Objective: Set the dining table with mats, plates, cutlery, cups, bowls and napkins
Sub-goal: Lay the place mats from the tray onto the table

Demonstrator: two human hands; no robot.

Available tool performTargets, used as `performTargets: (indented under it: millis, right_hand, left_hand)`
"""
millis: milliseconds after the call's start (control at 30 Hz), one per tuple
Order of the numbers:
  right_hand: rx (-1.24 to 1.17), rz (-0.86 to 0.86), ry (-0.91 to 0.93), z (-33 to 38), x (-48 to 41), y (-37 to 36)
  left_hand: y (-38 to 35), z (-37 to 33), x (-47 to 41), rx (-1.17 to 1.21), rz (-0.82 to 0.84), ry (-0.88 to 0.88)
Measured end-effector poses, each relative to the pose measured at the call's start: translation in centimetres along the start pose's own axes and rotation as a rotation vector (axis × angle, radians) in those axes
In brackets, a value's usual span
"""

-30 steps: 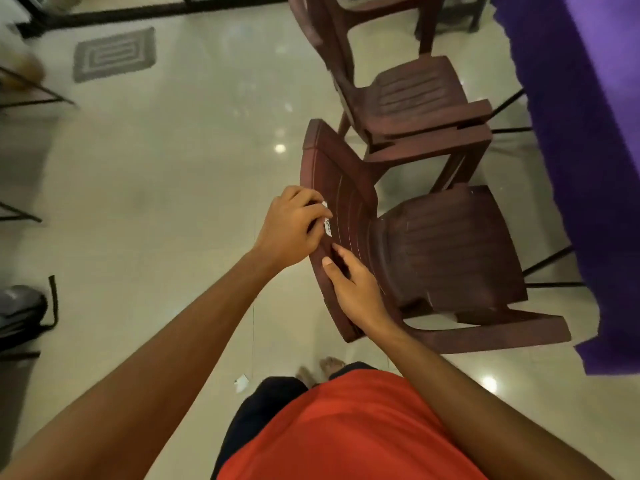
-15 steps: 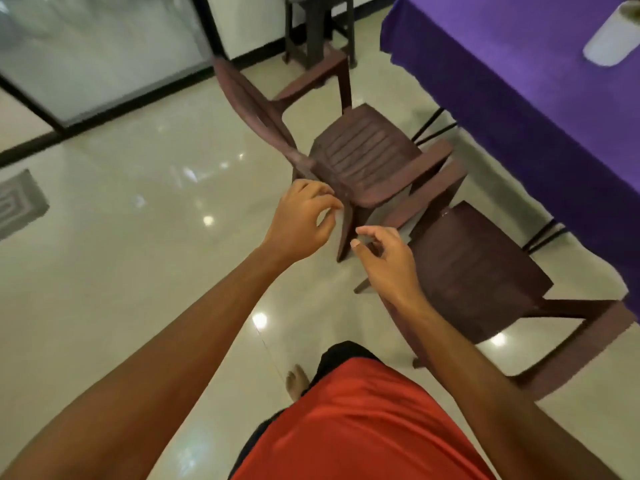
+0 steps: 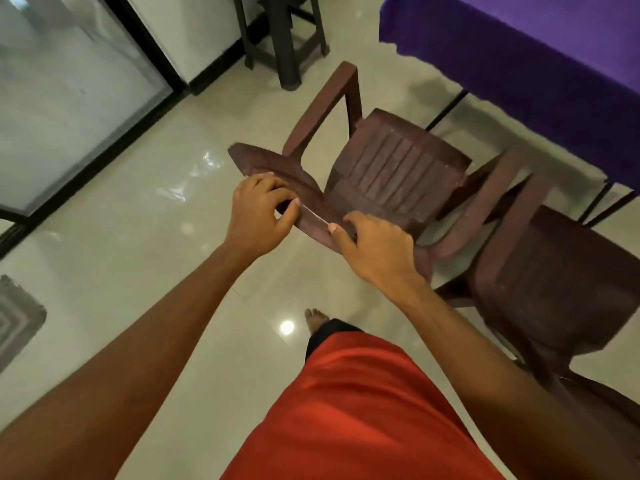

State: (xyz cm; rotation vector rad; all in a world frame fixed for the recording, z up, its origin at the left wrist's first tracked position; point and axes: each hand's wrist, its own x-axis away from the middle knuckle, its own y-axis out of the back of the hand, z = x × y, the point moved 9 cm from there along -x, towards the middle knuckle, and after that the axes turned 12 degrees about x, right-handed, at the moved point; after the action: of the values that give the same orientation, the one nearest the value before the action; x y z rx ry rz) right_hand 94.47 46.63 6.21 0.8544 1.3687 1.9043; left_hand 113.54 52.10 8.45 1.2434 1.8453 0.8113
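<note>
Head view: the left grip (image 3: 259,209) and right grip (image 3: 374,251), empty half a second before, were clasped round the backrest of the farther brown plastic chair (image 3: 398,168); the purple-clothed table (image 3: 519,46) stood beyond, its setting judged unstarted.

Left grip (image 3: 261,209): was loose in air, now curled over the backrest of the farther brown plastic armchair (image 3: 391,174).
Right grip (image 3: 372,244): likewise, now clasping that backrest.

Light is dim and warm, with small lamp reflections glaring on the glossy floor (image 3: 131,258) and a soft shadow under the table (image 3: 519,57). Edges bend wide-angle, and the right-hand chair (image 3: 554,289) is motion-blurred.
</note>
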Motion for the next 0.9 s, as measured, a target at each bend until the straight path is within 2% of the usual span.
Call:
performTargets:
  millis: [167, 300, 533, 700, 900]
  right_hand:
    - [-0.157, 0.092, -0.105, 6.5, -5.8, -2.0]
    - [-0.27, 0.159, -0.225, 9.4, -11.0, -3.3]
    - [-0.44, 0.049, -0.553, 13.2, -22.9, -4.1]
    - [-0.495, 0.034, -0.788, 15.2, -32.4, -3.2]
    - [-0.516, -0.03, -0.809, 16.4, -46.4, -1.8]
  left_hand:
    - [2.8, 8.3, -6.2, 0.038, 0.072, -0.028]
    - [2.4, 13.5, -11.3, 0.262, 0.15, 0.001]
    - [0.1, 21.3, -21.0, 0.457, 0.448, -0.097]
    - [2.6, 28.9, -30.2, 0.531, 0.515, -0.061]
    - [4.7, 37.6, -44.0, 0.549, 0.463, -0.058]
